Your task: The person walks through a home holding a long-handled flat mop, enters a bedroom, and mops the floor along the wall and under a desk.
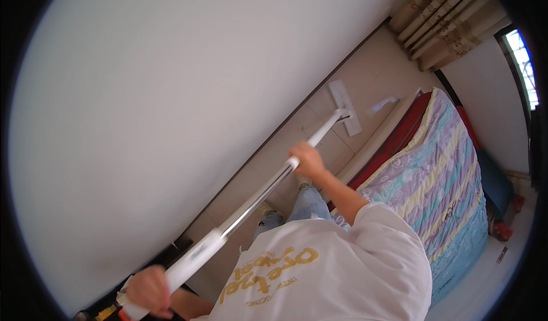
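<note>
A long flat mop with a white and shiny metal pole (257, 197) runs diagonally across the view. My left hand (150, 289) is closed around its thick white upper section at the lower left. Further down, my right hand (306, 160) grips the pole near a white collar. The mop's flat rectangular head (337, 94) lies on the pale tiled floor (317, 111), between the wall and the bed. My feet stand on the floor below my right hand.
A white wall (162, 98) with dark skirting rises at left. On the right is a bed with a patterned quilt (428, 162) and red side. Patterned curtains (445, 17) hang at upper right, near a bright window (520, 64). Dark furniture (182, 248) stands lower left.
</note>
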Demonstrator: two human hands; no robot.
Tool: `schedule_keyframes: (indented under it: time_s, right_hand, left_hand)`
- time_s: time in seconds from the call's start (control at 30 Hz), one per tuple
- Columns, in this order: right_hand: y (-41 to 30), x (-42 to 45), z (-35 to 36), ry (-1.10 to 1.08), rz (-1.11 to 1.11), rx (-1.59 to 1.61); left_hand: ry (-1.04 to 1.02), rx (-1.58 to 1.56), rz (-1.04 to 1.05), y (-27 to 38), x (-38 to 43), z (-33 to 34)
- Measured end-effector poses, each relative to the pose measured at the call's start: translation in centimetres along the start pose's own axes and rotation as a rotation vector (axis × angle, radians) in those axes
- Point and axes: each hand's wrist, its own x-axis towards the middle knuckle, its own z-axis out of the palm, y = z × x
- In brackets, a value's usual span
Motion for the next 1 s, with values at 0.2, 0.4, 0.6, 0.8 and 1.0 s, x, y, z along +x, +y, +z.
schedule_keyframes:
  time_s: [0.2,0.4,0.6,0.8,1.0]
  right_hand:
    - [7.0,-2.0,1.1,0.162,0.15,-0.28]
    - [-1.0,-7.1,10.8,0.06,0.133,-0.188]
    - [-21.4,-13.9,25.7,-0.066,0.048,0.072]
    - [-32.3,-16.5,31.4,-0.465,-0.213,0.328]
    - [-28.6,-13.4,29.6,-0.574,-0.219,0.243]
  left_hand:
    - [0.262,0.057,-0.246,-9.0,-6.7,-0.3]
    - [0.372,0.271,-0.34,0.3,-17.8,-2.2]
    - [0.302,0.407,-0.01,18.3,-26.4,-5.8]
    - [0.422,0.329,0.333,30.4,-29.8,-4.6]
    - [0.408,0.24,0.319,27.3,-28.7,-6.3]
